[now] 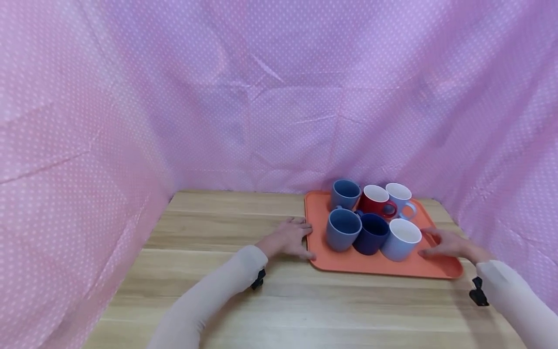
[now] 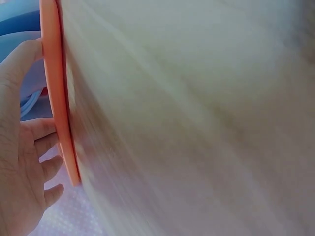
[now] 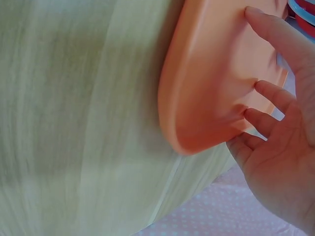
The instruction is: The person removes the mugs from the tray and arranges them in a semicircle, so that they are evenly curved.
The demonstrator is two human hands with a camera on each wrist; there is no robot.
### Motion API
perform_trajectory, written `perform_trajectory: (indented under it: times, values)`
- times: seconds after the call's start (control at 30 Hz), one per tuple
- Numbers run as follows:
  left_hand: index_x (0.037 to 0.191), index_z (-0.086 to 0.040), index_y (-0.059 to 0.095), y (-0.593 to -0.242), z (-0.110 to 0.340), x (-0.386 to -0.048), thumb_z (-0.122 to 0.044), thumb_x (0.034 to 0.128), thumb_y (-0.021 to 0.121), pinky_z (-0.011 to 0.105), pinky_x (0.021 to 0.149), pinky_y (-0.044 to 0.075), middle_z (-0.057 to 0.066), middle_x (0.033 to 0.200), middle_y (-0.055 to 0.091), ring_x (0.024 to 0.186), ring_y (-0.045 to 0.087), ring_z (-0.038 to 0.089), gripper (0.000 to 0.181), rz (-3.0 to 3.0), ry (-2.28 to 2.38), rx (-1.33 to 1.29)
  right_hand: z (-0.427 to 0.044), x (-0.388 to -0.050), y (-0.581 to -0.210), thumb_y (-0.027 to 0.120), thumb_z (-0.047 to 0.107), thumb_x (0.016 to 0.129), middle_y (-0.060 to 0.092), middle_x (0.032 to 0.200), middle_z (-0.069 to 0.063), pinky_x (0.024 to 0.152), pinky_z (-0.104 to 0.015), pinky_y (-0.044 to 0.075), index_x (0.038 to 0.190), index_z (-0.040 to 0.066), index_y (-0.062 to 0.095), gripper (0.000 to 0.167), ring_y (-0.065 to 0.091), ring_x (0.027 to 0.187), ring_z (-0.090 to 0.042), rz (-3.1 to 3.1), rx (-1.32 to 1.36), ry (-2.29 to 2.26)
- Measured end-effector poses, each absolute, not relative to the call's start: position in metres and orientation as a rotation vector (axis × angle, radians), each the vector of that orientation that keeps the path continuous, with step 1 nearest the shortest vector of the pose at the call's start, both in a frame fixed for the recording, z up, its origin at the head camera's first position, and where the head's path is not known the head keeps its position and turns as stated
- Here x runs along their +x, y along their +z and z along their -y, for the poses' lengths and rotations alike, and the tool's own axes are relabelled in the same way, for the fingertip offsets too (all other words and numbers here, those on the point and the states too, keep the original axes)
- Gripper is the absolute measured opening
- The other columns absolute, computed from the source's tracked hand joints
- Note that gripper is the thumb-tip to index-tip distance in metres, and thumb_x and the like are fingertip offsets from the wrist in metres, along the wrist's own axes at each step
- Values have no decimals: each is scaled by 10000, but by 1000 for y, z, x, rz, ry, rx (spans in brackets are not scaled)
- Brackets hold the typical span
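Tray's long axis: the tray (image 1: 375, 265) lies flat, its length running left to right, on the right part of the table (image 1: 218, 228).
Mugs between hands: two grey-blue mugs (image 1: 340, 238), a red mug (image 1: 367, 206), a dark blue mug (image 1: 366, 244) and two pale blue mugs (image 1: 394, 248), upright on it.
Left hand (image 1: 291, 238): fingers spread, touching the left rim.
Right hand (image 1: 446, 244): fingers spread, fingertips on the right end.
Backdrop: dotted cloth (image 1: 261, 126).
Tray's look: orange, rounded corners, raised rim.

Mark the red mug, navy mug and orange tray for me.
Red mug (image 1: 370, 207): head view, outer wall below the rim.
Navy mug (image 1: 368, 244): head view, front of its outer wall.
Orange tray (image 1: 357, 262): head view, bare floor near the front edge.
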State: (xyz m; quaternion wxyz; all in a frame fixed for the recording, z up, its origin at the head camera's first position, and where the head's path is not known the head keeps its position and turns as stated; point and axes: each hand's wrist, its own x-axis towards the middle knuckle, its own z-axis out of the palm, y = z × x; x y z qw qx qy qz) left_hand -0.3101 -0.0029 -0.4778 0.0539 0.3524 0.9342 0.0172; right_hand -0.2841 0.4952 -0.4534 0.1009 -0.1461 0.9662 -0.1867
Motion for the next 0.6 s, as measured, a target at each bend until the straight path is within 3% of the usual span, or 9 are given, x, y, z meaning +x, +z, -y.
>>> perform_trajectory:
  times: [0.37, 0.6]
  values:
    - [1472, -91, 551, -476, 54, -304, -750, 831, 624, 456, 1283, 230, 67, 1556, 510, 1532, 347, 266, 922, -2846, 153, 1124, -451, -283, -454, 861, 298, 784, 526, 1381, -380, 980, -710, 449, 1388, -124, 510, 815, 501, 1248, -578, -2828, -574, -613]
    - [1419, -75, 606, -479, 98, -299, -722, 801, 691, 444, 1218, 370, 92, 1516, 553, 1477, 432, 300, 899, -2841, 260, 1103, -413, -280, -457, 880, 415, 751, 449, 1450, -404, 990, -745, 425, 1407, -52, 541, 873, 415, 1307, -620, -2815, -593, -564]
